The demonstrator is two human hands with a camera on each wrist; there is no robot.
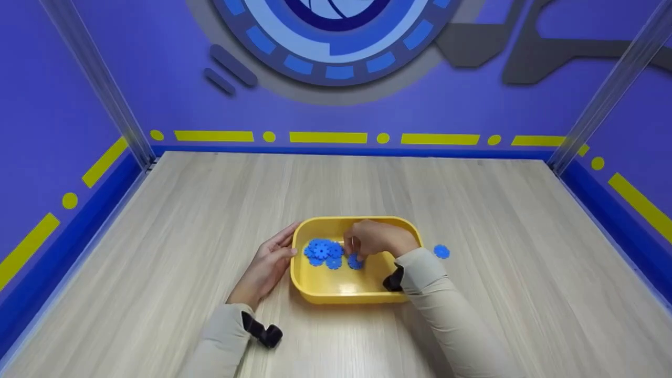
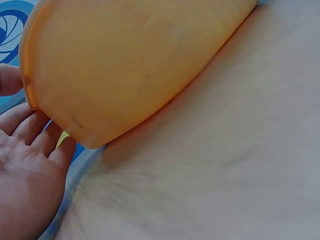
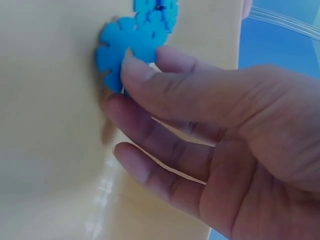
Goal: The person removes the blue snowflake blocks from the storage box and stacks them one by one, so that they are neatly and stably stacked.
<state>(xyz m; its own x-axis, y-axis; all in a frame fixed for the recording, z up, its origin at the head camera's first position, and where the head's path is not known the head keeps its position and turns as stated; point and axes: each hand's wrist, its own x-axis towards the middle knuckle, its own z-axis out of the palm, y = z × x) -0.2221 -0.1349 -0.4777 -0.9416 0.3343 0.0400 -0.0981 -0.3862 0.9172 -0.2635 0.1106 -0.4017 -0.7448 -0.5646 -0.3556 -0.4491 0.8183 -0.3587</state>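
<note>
So, R grip [image 1: 375, 238] w/ 1 disc [image 1: 355, 262], 1 loose disc [image 1: 441, 251] outside bin [image 1: 336, 284]

Three-sided purple-blue booth around a light wood-grain desk [image 1: 336, 184].
Back wall [image 1: 157, 79] carries a big circular graphic [image 1: 336, 79], blue and white rings, cut off by the top edge of the head view; grey angular shapes [image 1: 472, 44] to its right, two slanted dark bars [image 1: 233, 65] lower left. Yellow dash-and-dot line [image 1: 328, 137] runs low along the back and onto left wall [image 1: 42, 105] and right wall [image 1: 651, 131], darker blue band [image 1: 346, 152] below. Greyish posts at both back corners, left post [image 1: 107, 79] and right post [image 1: 611, 94]. Lighting fairly even, desk paler at near middle. Wrist views only catch blurry slivers of wall.
</note>
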